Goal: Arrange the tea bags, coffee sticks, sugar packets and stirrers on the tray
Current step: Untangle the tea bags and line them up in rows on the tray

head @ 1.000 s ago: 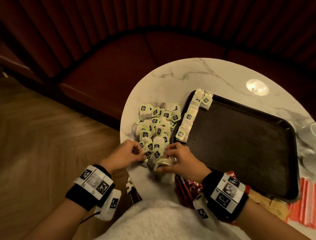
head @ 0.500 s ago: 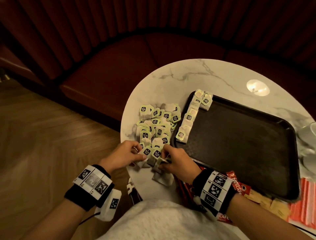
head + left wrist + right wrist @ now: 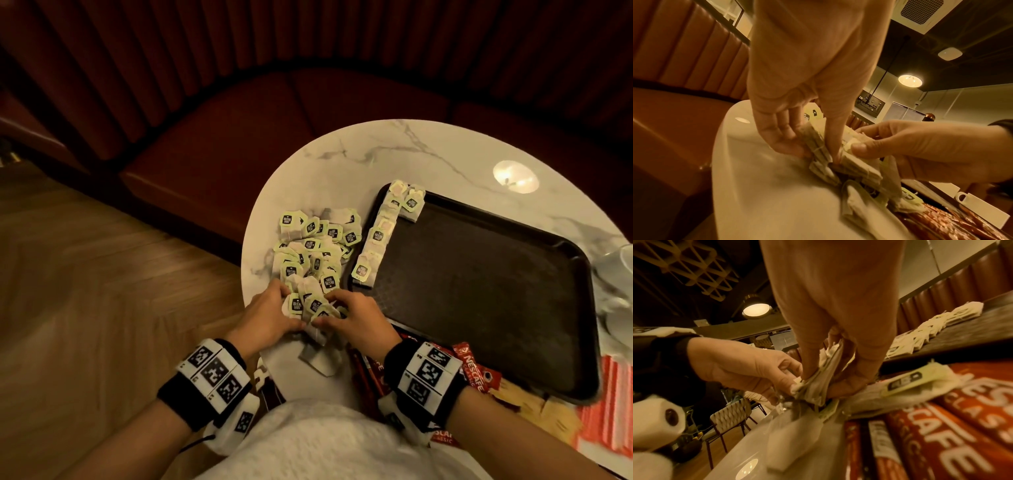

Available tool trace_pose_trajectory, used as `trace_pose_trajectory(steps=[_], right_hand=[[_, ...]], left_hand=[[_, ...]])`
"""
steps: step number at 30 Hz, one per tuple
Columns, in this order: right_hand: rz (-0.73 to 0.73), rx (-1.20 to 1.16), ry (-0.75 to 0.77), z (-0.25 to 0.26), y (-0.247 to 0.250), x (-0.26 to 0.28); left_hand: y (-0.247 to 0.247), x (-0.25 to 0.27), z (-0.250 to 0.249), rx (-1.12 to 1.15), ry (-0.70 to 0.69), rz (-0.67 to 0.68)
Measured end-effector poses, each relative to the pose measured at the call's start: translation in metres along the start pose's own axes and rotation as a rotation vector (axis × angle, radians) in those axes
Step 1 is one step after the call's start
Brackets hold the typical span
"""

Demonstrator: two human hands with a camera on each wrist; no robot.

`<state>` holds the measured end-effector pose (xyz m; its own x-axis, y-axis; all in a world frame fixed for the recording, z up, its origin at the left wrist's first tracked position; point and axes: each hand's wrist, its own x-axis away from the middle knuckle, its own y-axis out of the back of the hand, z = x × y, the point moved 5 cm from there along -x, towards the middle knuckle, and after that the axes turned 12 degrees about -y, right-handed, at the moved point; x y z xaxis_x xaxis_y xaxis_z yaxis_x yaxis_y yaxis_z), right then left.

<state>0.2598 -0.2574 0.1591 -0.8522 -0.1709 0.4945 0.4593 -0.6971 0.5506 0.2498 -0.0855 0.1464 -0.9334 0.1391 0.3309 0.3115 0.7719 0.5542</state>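
A loose heap of green-tagged tea bags [image 3: 315, 246] lies on the round marble table [image 3: 445, 154], left of the dark tray [image 3: 479, 291]. A row of tea bags [image 3: 380, 236] lines the tray's left edge. At the heap's near end my left hand [image 3: 270, 315] pinches a small stack of tea bags [image 3: 818, 146] between thumb and fingers. My right hand [image 3: 356, 318] grips another bunch of tea bags [image 3: 818, 378] right beside it; the two bunches touch. One tea bag [image 3: 322, 359] lies flat near the table's front edge.
Red Nescafe coffee sticks [image 3: 476, 373] lie at the tray's near side, with yellow packets [image 3: 548, 414] and red-striped stirrers [image 3: 613, 404] to their right. A white cup [image 3: 627, 260] stands at the far right. A red booth seat [image 3: 222, 154] curves behind the table.
Both hands have drawn closer together at the heap's near end. The tea bags between them have been gathered from loose bags into tight upright bunches.
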Motion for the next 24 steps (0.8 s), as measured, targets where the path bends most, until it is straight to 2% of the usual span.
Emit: trace_pose_trajectory(steps=[2, 6, 8, 11, 14, 19, 24], right_hand=[[-0.007, -0.041, -0.003, -0.004, 0.004, 0.0], [-0.011, -0.221, 0.002, -0.008, 0.023, 0.005], [0.047, -0.356, 0.002, -0.007, 0.035, 0.011], [0.16, -0.601, -0.025, -0.003, 0.05, 0.02], [0.233, -0.742, -0.034, 0.004, 0.061, 0.024], [0.388, -0.889, -0.02, 0.022, 0.068, 0.031], [0.456, -0.882, -0.046, 0.026, 0.064, 0.028]], left_hand=[[0.001, 0.0, -0.001, 0.028, -0.012, -0.023], [0.009, -0.001, -0.004, 0.247, -0.032, -0.039], [0.014, 0.0, -0.009, 0.34, -0.047, -0.044], [0.021, 0.0, -0.015, 0.558, -0.019, -0.147], [0.023, -0.005, -0.025, 0.76, 0.03, -0.217], [0.02, -0.011, -0.057, 0.748, -0.063, -0.104], [0.009, -0.011, -0.084, 0.859, -0.088, 0.008]])
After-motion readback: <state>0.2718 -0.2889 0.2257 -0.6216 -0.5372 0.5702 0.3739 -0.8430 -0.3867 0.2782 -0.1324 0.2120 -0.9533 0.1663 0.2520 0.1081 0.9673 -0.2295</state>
